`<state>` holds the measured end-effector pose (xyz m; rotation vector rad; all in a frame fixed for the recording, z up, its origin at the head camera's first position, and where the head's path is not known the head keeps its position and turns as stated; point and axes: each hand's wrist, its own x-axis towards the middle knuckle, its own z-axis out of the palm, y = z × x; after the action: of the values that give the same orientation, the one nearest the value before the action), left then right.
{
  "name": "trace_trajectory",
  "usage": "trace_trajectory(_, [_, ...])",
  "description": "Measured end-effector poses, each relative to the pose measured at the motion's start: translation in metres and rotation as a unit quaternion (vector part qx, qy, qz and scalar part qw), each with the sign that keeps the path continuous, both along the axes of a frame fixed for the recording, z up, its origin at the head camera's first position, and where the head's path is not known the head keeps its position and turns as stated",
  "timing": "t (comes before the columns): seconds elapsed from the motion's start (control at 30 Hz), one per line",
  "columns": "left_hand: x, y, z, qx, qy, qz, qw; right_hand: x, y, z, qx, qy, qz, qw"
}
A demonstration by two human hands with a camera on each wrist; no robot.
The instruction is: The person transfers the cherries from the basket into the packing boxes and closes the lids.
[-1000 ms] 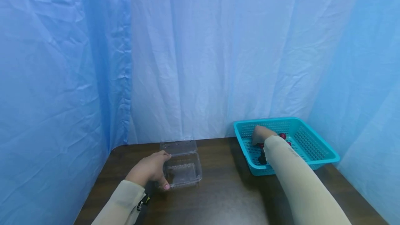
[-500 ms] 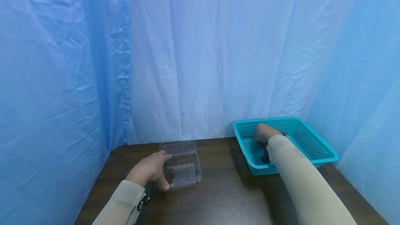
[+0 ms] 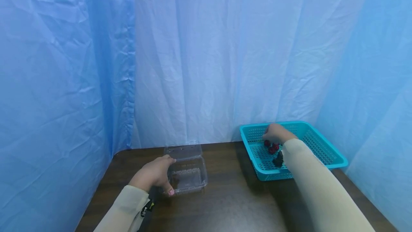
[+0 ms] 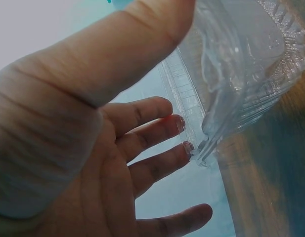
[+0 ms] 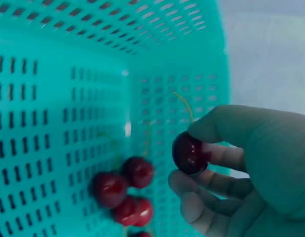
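Observation:
My left hand [image 3: 152, 174] holds a clear plastic clamshell container [image 3: 193, 180] by its left side, thumb at the front corner and fingers toward the hinge. Its lid [image 3: 184, 151] lies open toward the back. In the left wrist view, the fingertips [image 4: 178, 123] touch the hinge edge. Over the turquoise basket [image 3: 334, 155], my right hand [image 3: 277, 133] pinches a dark red cherry [image 5: 190, 154] between thumb and fingers, its thin green stem pointing up. Several more cherries [image 5: 110, 190] lie together in the basket below the hand.
The dark brown wooden table [image 3: 225, 196] carries both containers, the basket at the right rear. Light blue curtains [image 3: 212, 63] enclose the back and both sides. A black device [image 3: 278, 159] sits at the right wrist, inside the basket's near side.
My right hand has risen and shifted slightly right within the basket, a cherry now in its fingers, uncovering the cherries beneath. The left hand and the clamshell container have stayed in place.

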<state>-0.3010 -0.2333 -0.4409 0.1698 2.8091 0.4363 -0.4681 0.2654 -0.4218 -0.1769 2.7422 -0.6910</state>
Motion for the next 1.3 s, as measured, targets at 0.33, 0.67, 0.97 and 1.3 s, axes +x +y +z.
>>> trace_trajectory(0.33, [0.000, -0.002, 0.000, 0.000, -0.004, -0.002, 1.0000, 0.019, -0.036, 0.043, -0.016, 0.079, 0.006, 0.997])
trace_trajectory(0.67, [-0.001, -0.005, -0.004, 0.000, -0.009, -0.011, 0.9999, 0.035, -0.088, 0.069, 0.012, 0.132, 0.030, 0.991])
trace_trajectory(0.97, [0.000, -0.005, -0.003, 0.003, -0.009, -0.009, 0.9999, 0.055, -0.136, 0.077, -0.003, 0.145, 0.067, 0.987])
trace_trajectory(1.3, [0.003, -0.006, -0.003, 0.007, 0.002, -0.007, 0.9999, 0.073, -0.188, 0.065, -0.014, 0.147, 0.155, 0.977])
